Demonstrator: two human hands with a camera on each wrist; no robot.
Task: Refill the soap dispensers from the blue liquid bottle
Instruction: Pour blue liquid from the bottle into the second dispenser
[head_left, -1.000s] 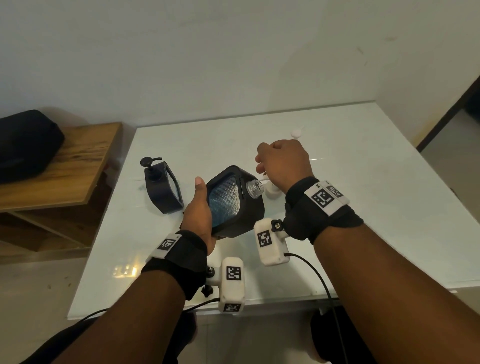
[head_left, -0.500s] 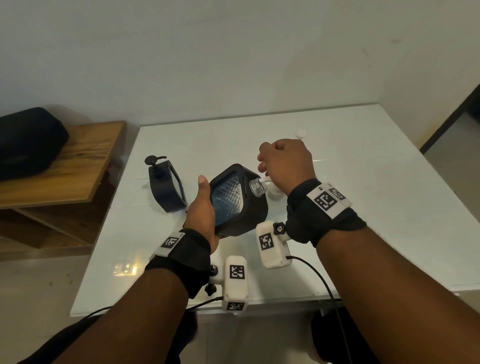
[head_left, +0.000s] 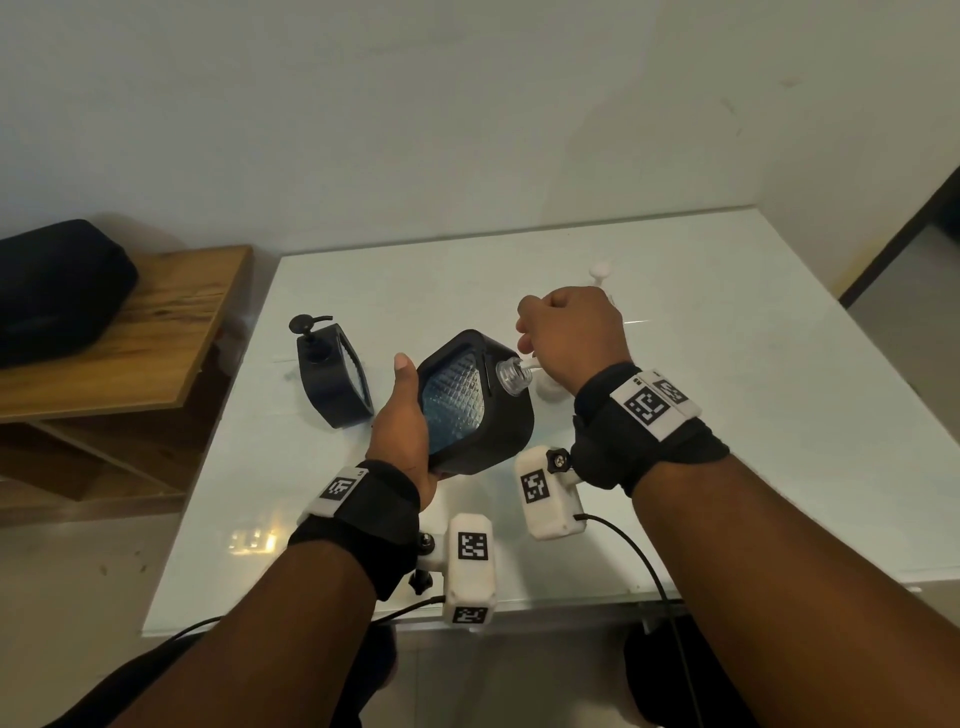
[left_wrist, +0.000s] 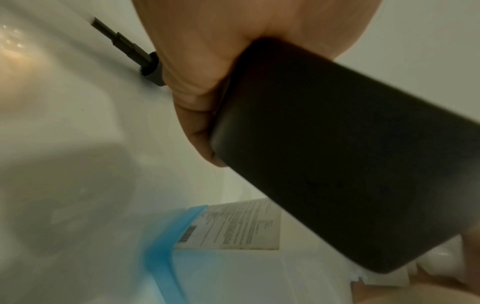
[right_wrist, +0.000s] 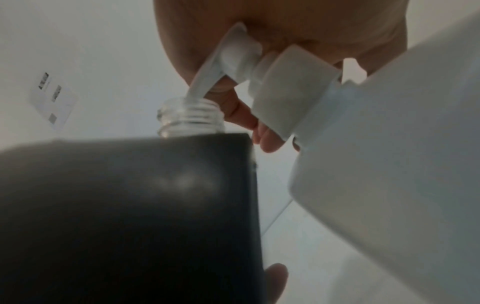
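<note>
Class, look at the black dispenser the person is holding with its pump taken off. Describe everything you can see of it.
The black dispenser is a squarish black case with a ribbed clear window showing blue inside. Its clear threaded neck is open, with no pump on it. It is lifted off the white table and tilted toward the right. The left hand grips its lower side. The white spout of the bottle in the right hand reaches into the neck.

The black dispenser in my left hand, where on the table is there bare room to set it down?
Bare glass lies on the table to the right of your right hand, and along the far edge by the wall. The near edge below your wrists also looks bare. It is crowded in the middle: the second black dispenser stands left of the held dispenser, and the white pump bottle sits under your right hand.
</note>
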